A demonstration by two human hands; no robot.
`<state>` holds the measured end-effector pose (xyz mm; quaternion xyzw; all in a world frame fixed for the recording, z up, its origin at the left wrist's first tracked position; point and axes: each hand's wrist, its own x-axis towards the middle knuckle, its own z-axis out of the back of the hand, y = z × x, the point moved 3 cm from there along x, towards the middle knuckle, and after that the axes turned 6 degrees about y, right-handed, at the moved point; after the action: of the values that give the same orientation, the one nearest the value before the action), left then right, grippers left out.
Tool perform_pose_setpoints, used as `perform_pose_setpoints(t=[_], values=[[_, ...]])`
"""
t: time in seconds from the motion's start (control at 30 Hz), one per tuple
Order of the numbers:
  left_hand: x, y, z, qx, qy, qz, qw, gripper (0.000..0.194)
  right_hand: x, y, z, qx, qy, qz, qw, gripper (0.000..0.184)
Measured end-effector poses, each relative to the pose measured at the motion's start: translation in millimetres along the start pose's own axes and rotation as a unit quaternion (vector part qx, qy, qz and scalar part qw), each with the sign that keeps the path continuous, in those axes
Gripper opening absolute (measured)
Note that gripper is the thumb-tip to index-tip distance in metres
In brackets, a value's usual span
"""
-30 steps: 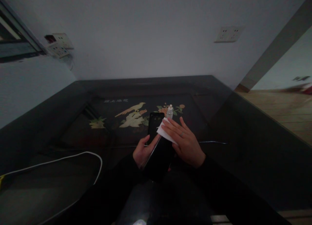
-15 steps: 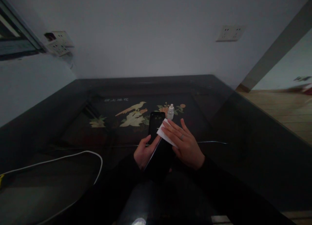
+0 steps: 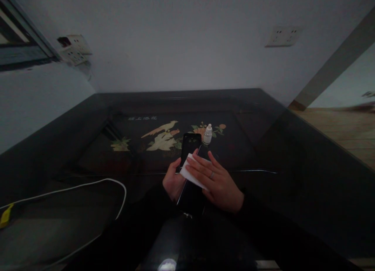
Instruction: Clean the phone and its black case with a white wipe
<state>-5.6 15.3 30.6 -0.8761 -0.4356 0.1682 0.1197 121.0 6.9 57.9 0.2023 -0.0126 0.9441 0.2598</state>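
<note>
black smartphone (image 3: pixel 190 198): long axis straight ahead | left hand (image 3: pixel 173 181): clamped on its edge | right hand (image 3: pixel 218 185): white wipe (image 3: pixel 191 172) pressed on it | plastic bottle (image 3: pixel 208 135): just beyond grip

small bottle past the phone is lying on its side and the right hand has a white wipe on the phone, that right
Not quite: the head view shows the small plastic bottle standing upright, not lying on its side. The rest holds: it is just past the black smartphone, and the right hand has the white wipe on the phone.
</note>
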Motion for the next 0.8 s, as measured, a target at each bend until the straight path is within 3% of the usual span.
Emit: perform_pose_setpoints(t=[0.17,0.3,0.5,0.8], values=[[-3,-8,-8.5,0.004,0.041,0.033,0.999,0.058,0,34,-4,0.023,0.044,0.094,0.994,0.049],[-4,-15,-14.3,0.008,0.051,-0.012,0.999,0.058,-2,42,-4,0.022,0.058,0.163,0.985,0.046],[-2,-11,-13.8,0.002,0.018,0.009,1.0,0.054,0,30,-3,0.029,0.054,0.1,0.993,0.05],[3,-19,-6.1,0.009,0.043,-0.032,0.999,0.062,-1,33,-2,0.008,0.059,0.138,0.989,0.045]])
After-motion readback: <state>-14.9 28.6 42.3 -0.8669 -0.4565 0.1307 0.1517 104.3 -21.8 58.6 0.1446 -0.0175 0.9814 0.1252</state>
